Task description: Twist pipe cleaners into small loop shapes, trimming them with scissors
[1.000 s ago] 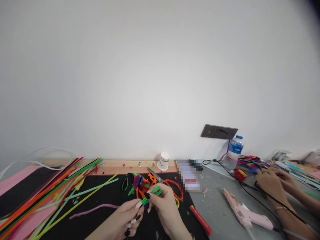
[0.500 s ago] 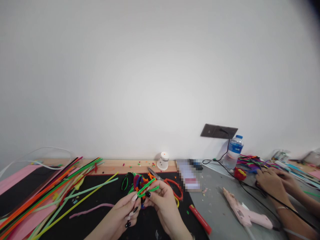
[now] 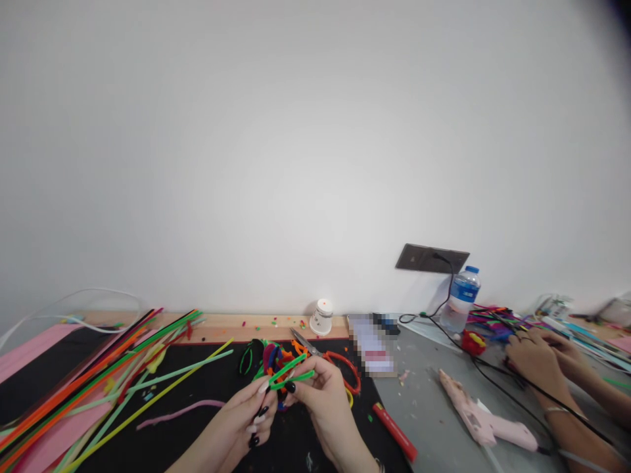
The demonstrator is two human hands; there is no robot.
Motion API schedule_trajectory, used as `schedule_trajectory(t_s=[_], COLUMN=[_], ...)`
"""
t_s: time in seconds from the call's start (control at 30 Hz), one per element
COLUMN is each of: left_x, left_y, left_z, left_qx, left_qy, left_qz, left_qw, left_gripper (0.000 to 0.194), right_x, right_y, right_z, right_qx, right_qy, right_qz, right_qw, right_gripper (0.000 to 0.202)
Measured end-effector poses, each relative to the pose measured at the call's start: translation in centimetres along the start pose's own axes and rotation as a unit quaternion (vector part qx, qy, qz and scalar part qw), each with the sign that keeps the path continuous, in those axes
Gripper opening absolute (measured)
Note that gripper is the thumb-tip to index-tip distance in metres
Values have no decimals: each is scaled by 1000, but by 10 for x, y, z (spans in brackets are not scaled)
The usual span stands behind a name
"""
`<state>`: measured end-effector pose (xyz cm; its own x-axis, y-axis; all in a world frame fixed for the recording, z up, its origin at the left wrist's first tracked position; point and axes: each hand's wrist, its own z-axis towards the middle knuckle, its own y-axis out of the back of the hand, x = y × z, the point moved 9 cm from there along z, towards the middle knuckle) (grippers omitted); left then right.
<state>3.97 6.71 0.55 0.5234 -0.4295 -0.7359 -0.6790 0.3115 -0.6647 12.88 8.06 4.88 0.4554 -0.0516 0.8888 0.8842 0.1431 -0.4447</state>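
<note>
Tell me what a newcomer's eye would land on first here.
First, the bent bright green pipe cleaner between the left hand and the right hand, low in the middle against a black mat. Next, the fan of vivid, mostly orange, green and yellow pipe cleaners at lower left. Then the pale pink glue gun on the grey surface at lower right.

Legible text: none. You see pale characters on the blue label (image 3: 465,292) of the water bottle (image 3: 456,316), too small for you to read. You find dark marks on the white cup (image 3: 322,318), their shapes unclear. The flat panel (image 3: 372,348) on the counter (image 3: 424,404) is pixelated; you get no wording from its pale face or red band.
</note>
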Motion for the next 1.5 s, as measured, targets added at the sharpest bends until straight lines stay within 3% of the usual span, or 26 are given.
schedule_trajectory(t_s=[0.17, 0.4, 0.7, 1.03, 1.2, 1.37, 1.5], left_x=[3, -8, -7, -14, -12, -13, -5], left_y=[4, -8, -2, 7, 21, 20, 22], left_z=[1, -7, -6, -2, 5, 7, 7], left_qx=[14, 20, 1, -51, -70, -41, -35], left_qy=[-11, -15, -18, -41, -57, -69, -27], left_qz=[-18, 4, -21, 63, 133, 221, 173], left_qw=[1000, 1000, 1000, 996, 987, 972, 984], left_gripper=[32, 31, 29, 36, 40, 40, 40], right_x=[0, 21, 34, 40, 42, 39, 26], right_y=[-4, -8, -15, -24, -29, -22, -11], right_z=[-1, -5, -15, -19, -19, -15, -6], right_qx=[11, -16, 4, 31, 38, 26, 18], right_qy=[0, 54, 146, 207, 203, 173, 114], right_qz=[-45, -143, -276, -353, -377, -369, -361], right_qw=[999, 988, 950, 912, 903, 913, 926], right_gripper=[12, 6, 8, 17, 20, 22, 24])
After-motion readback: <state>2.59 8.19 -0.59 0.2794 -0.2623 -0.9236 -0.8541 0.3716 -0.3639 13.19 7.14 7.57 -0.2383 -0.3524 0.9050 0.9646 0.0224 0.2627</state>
